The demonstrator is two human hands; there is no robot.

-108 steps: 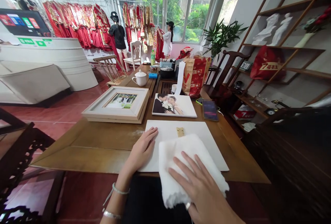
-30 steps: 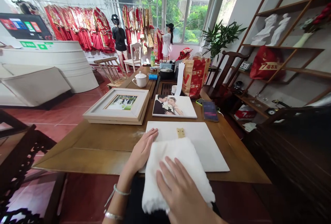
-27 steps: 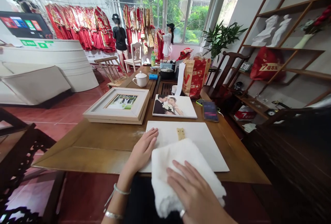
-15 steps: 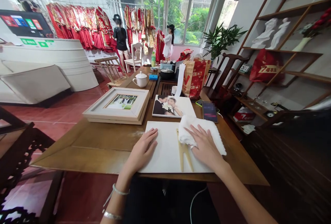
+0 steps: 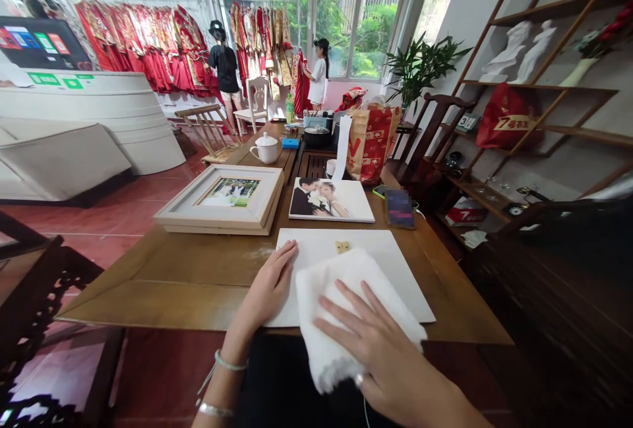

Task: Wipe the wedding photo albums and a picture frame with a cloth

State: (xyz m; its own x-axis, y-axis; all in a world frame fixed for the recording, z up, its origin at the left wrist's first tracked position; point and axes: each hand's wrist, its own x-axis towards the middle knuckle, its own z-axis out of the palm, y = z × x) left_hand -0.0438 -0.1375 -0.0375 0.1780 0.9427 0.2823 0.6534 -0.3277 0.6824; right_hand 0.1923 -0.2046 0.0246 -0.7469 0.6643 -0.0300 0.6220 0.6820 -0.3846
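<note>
A flat white board [image 5: 410,283] lies on the wooden table [image 5: 188,283] in front of me. Along its left edge rests my left hand [image 5: 271,283], flat, with the fingers extended. My right hand [image 5: 370,322] is spread out on top of a white towel [image 5: 336,270], pressing down with the fingers apart. The towel covers the board's lower middle and hangs past its near edge. Above the towel, only the top end of a beige forked piece [image 5: 342,247] shows; the rest of it is covered.
Beyond the board lies a photo panel [image 5: 356,200], with a phone [image 5: 400,209] to its right. Stacked frames [image 5: 165,212] sit at the left. Farther back are a lidded white cup [image 5: 266,148] and a paper bag [image 5: 368,144]. Two people stand by the clothes racks.
My right hand has moved the towel left and towards me, from the board's right side down over its near edge. The towel now covers the forked piece's legs. My left hand stays at the left edge.
</note>
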